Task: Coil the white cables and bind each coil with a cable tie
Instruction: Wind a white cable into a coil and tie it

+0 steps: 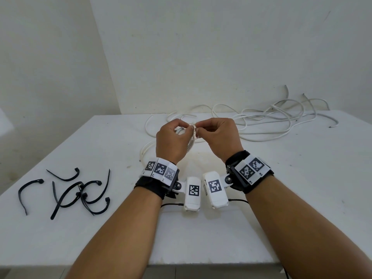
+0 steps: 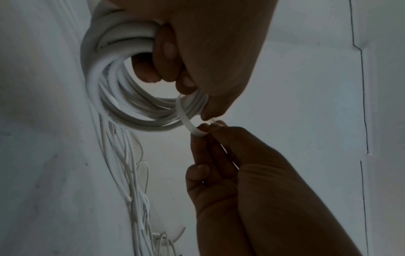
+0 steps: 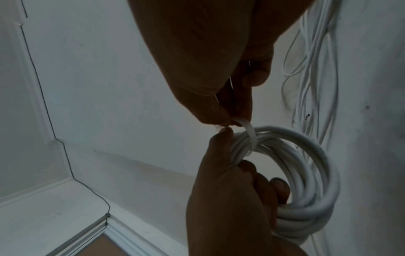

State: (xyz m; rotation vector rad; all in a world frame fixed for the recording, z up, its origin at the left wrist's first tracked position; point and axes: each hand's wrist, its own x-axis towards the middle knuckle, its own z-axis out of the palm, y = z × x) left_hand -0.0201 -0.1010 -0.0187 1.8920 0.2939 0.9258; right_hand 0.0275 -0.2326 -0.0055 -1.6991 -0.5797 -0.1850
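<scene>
My left hand (image 1: 173, 140) curls its fingers through a coil of white cable (image 2: 114, 83) and grips the bundle above the bench (image 1: 281, 178), while my right hand (image 1: 219, 135) pinches a white cable tie (image 2: 186, 117) between thumb and fingertip, just beside the left thumb. The tie loops round the strands at the coil's near edge, and its two ends meet where the hands touch; whether the tail has entered the head I cannot tell, as the fingertips hide it. To do this step well, I judge I should keep the left grip firm so the turns stay stacked, steady the tie's head with the left thumb, feed the tail straight through, then draw it snug without crushing the cable. Beyond the hands, loose white cables (image 1: 271, 119) sprawl uncoiled across the far side of the bench against the wall (image 1: 221, 47). Well apart, at the near left of the bench, lies a scatter of black cable ties (image 1: 66, 192), unused.
</scene>
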